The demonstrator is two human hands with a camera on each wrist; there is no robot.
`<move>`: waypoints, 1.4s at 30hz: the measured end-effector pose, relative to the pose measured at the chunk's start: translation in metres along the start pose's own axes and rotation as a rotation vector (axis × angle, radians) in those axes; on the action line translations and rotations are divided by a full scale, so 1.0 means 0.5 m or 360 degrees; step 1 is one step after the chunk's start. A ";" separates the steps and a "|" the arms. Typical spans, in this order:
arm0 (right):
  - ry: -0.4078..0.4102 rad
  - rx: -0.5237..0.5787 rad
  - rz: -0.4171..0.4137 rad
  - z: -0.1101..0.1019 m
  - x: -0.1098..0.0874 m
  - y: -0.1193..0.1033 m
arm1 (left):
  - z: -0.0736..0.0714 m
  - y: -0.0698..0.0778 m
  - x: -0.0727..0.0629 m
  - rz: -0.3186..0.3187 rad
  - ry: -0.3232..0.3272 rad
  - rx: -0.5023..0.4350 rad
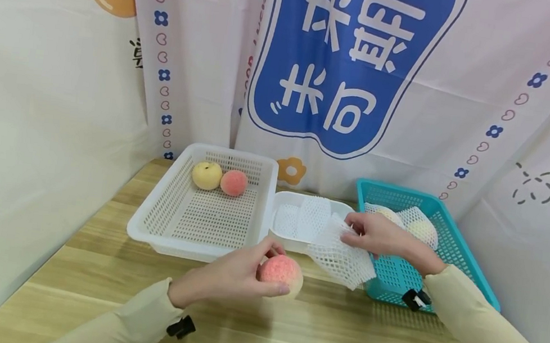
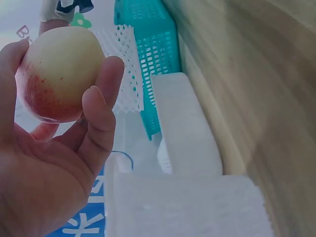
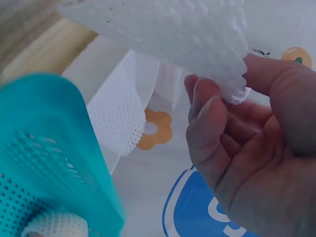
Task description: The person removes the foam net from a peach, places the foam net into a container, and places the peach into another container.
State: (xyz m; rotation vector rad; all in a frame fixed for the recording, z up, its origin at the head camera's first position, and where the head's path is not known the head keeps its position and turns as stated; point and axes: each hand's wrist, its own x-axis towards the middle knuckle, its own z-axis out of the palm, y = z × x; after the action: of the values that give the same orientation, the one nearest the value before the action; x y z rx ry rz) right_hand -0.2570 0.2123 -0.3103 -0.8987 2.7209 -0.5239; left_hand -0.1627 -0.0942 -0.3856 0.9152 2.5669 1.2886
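In the head view my left hand [image 1: 243,272] grips a pink and cream peach [image 1: 281,274] above the wooden table, in front of the white basket. The left wrist view shows its fingers and thumb curled round the bare fruit. My right hand [image 1: 375,234] pinches one end of a white foam net sleeve [image 1: 342,253], which hangs limp between the white tray and the teal basket. Up close in the right wrist view, thumb and fingertips hold the gathered edge of the foam net [image 3: 197,39].
The white basket [image 1: 149,219] at left holds a yellow fruit [image 1: 206,175] and a pink peach [image 1: 234,182]. Foam net sleeves [image 1: 314,217] lie in a small white tray [image 1: 282,198]. At right, a teal basket [image 1: 473,267] contains net-wrapped fruits [image 1: 422,233]. Printed curtains [image 1: 204,73] hang behind.
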 end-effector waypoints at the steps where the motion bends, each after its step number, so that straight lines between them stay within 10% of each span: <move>1: 0.0007 -0.0007 0.0035 -0.006 0.004 0.001 | -0.004 0.002 0.002 0.0010 0.0013 0.0009; 14: 0.0171 -0.0153 0.0180 -0.048 0.059 0.021 | -0.084 0.031 0.051 0.0056 0.0049 0.0112; 27: 0.0245 -0.0132 0.0406 -0.047 0.114 0.031 | -0.180 0.001 0.092 -0.0001 0.0114 0.0515; 42: 0.0130 -0.0100 0.0594 -0.045 0.162 0.093 | -0.258 -0.039 0.139 -0.0026 0.0123 0.0500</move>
State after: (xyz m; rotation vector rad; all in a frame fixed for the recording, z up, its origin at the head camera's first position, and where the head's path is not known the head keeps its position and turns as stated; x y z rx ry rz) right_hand -0.3524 0.2035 -0.3168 -0.3703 2.8939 -0.4072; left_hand -0.2748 -0.1521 -0.3088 0.9059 2.8851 0.9485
